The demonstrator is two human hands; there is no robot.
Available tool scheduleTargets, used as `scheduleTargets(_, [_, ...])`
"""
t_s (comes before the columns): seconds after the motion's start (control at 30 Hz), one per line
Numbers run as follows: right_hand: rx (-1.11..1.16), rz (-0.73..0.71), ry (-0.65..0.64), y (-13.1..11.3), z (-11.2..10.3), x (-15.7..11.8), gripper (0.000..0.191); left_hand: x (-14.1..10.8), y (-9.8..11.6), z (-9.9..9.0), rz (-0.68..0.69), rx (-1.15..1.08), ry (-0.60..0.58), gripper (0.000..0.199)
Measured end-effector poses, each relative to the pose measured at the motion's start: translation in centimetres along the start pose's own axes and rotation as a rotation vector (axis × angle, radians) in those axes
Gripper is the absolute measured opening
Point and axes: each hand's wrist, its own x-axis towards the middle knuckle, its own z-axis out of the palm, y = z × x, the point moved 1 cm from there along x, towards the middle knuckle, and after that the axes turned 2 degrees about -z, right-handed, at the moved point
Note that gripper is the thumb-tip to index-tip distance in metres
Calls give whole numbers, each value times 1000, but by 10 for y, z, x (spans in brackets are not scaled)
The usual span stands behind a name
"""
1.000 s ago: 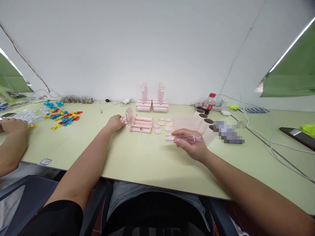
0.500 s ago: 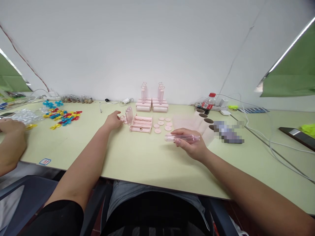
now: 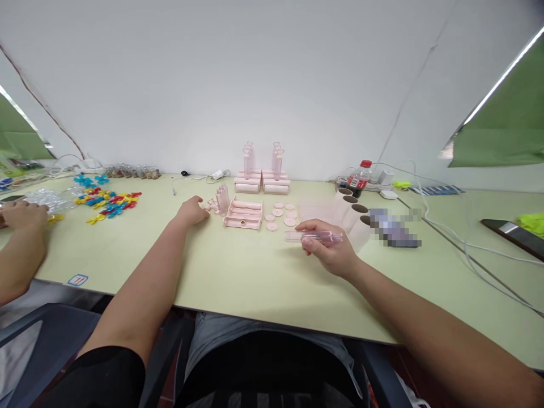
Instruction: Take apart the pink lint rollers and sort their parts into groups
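Observation:
In the head view my right hand (image 3: 334, 254) is closed around a clear pink plastic tube (image 3: 294, 236), held level above the table. My left hand (image 3: 192, 212) rests low at the table, its fingers curled down beside some small pink parts (image 3: 213, 205). Whatever those fingertips pinch is hidden. Just right of these parts stand several clear pink tubes (image 3: 222, 198) in a cluster. A pink tray-like frame (image 3: 243, 214) with long bars lies between my hands. Several flat pink discs (image 3: 277, 213) are spread to its right.
Two pink stands (image 3: 247, 184) with upright clear pieces are against the wall. Cardboard-like tubes (image 3: 357, 218), a cola bottle (image 3: 360, 178), a blurred flat object (image 3: 395, 229) and cables lie right. Colourful plastic pieces (image 3: 113, 201) and another person's hand (image 3: 25, 214) are left.
My left hand has drawn back slightly left and down from the small pink parts, its fingers more curled. My right hand and its tube have barely moved.

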Motion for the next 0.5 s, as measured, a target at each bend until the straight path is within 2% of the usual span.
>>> scheduleTargets(0.2, [-6, 13, -15, 0, 0, 0, 36, -1, 0, -2, -41, 59, -17, 58])
scheduleTargets(0.37, [-7, 17, -24, 0, 1, 0, 36, -1, -1, -4, -3, 42, -10, 64])
scheduleTargets(0.5, [-17, 11, -24, 1, 0, 1, 36, 1, 0, -3, 33, 25, 9, 40])
